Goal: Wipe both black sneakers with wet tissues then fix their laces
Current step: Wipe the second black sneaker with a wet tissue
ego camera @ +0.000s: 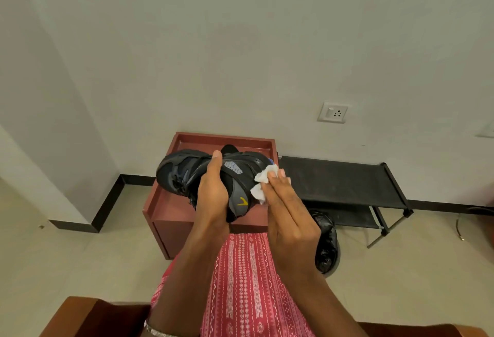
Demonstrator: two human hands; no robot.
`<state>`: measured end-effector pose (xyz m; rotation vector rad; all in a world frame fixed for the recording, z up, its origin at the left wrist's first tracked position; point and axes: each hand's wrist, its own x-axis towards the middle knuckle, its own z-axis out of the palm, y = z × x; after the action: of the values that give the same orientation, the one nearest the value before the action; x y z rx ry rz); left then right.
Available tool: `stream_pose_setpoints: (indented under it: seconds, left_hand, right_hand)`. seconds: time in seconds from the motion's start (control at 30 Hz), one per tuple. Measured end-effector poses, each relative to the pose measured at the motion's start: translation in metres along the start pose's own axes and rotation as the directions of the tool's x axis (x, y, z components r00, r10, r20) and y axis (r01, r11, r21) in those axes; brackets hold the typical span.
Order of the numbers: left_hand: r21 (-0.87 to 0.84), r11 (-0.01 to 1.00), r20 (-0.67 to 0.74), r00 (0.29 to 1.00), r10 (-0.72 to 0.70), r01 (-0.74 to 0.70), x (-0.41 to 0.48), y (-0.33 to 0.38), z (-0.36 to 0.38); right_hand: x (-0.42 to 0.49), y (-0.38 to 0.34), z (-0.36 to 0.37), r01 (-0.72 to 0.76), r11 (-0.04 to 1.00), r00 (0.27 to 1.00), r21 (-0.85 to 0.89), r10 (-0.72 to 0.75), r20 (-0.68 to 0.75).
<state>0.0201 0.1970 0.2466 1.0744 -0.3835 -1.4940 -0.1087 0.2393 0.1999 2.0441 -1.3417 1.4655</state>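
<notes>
Black sneaker (213, 173) gripped in left hand (213, 192); right hand (286, 211), fingers straight, presses wet tissue (263, 184) against its heel. Wiping underway, laces evidently unfixed, second sneaker unseen.

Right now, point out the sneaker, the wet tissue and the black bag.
sneaker (187, 169): head view, on its upper.
wet tissue (263, 176): head view, on its crumpled top.
black bag (326, 243): head view, on its side.
</notes>
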Motion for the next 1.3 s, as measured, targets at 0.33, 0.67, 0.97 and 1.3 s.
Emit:
stream_pose_setpoints:
  seconds: [0.33, 0.67, 0.97, 1.3]
  left_hand:
    - [0.010, 0.996, -0.020, 0.996, 0.087, -0.086, -0.003, 0.012, 0.004]
    - [-0.074, 0.995, 0.011, 0.998, -0.064, 0.065, -0.002, 0.015, 0.000]
    - [-0.171, 0.984, 0.174, 0.985, -0.020, 0.050, -0.008, 0.020, 0.005]
    - [-0.110, 0.989, 0.146, 0.983, 0.112, -0.096, -0.010, 0.009, 0.011]
  right_hand:
    - [0.037, 0.003, 0.007, -0.053, 0.975, 0.994, 0.216, 0.030, 0.107]
    - [0.025, -0.010, 0.009, -0.130, 0.970, 0.987, 0.205, 0.108, 0.115]
    - [0.028, -0.024, 0.014, -0.144, 0.979, 0.985, 0.141, 0.128, 0.116]
    - [0.022, -0.042, 0.018, -0.082, 0.942, 0.973, 0.325, 0.006, 0.229]
